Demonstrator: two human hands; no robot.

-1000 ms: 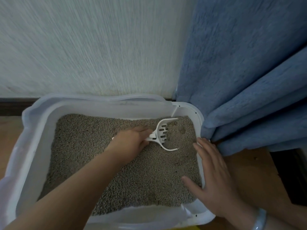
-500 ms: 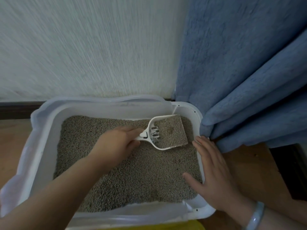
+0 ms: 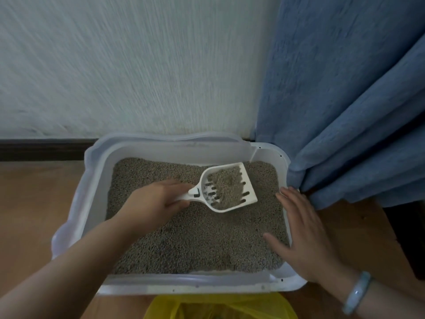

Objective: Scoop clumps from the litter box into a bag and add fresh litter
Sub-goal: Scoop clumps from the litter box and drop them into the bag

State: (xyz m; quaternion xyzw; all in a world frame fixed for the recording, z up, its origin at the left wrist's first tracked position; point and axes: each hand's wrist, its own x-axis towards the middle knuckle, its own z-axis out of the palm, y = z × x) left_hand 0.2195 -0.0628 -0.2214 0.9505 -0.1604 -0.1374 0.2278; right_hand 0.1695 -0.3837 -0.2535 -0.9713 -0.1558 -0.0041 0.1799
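Note:
A white litter box [image 3: 96,187] lined with clear plastic stands on the floor against the wall, filled with grey litter [image 3: 195,240]. My left hand [image 3: 156,199] grips the handle of a white slotted scoop [image 3: 249,196]. The scoop is held level above the litter at the far right of the box, with a heap of litter in it and some slots showing empty. My right hand [image 3: 303,236] lies flat with straight fingers on the box's right rim, thumb inside over the litter. A yellow bag [image 3: 218,307] shows just below the box's near edge.
A blue curtain [image 3: 345,111] hangs at the right and touches the box's far right corner. A white textured wall [image 3: 126,65] with a dark baseboard [image 3: 43,149] runs behind. Wooden floor [image 3: 34,203] lies left and right of the box.
The scoop went from tipped on edge in the litter to level and loaded, then rose a little; litter has sifted out through its slots. My right hand stayed on the rim.

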